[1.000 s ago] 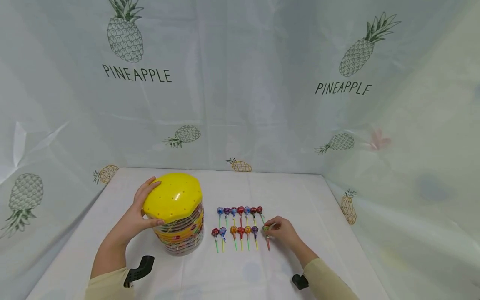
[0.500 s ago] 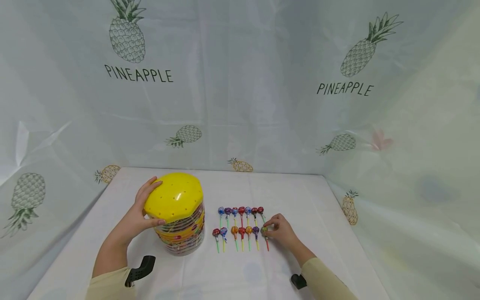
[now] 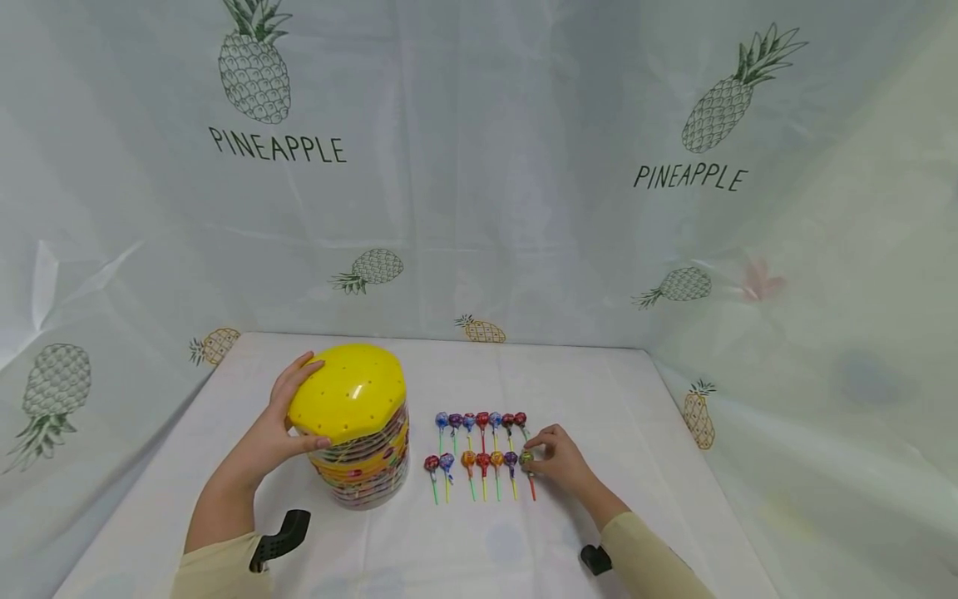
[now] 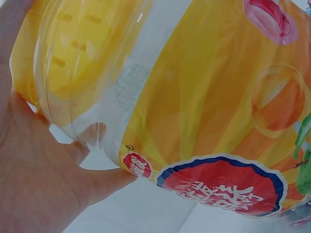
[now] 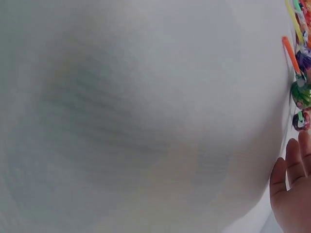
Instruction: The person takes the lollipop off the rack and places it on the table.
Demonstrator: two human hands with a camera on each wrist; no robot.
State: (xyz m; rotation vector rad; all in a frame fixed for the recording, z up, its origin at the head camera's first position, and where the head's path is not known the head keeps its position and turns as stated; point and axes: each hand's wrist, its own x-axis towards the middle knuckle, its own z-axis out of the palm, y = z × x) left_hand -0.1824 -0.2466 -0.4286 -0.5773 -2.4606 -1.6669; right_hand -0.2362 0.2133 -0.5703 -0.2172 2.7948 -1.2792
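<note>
My left hand (image 3: 262,441) holds the yellow lid (image 3: 348,395) of a large clear candy jar (image 3: 359,491), thumb in front and fingers over its left side. In the left wrist view the jar's orange and yellow label (image 4: 204,107) fills most of the picture. With the fingertips of my right hand (image 3: 565,464) I pinch the head of a green-wrapped lollipop (image 3: 527,457), which lies at the right end of the front row. Its orange-red stick (image 5: 290,56) shows in the right wrist view.
Two rows of wrapped lollipops lie on the white table between the hands: a back row (image 3: 482,418) and a front row (image 3: 482,460), the latter with a gap after its second lollipop. A curtain (image 3: 524,208) printed with pineapples hangs behind the table.
My right hand has slid the green-wrapped lollipop slightly left, closer to its purple neighbour. The left hand and the jar keep their place.
</note>
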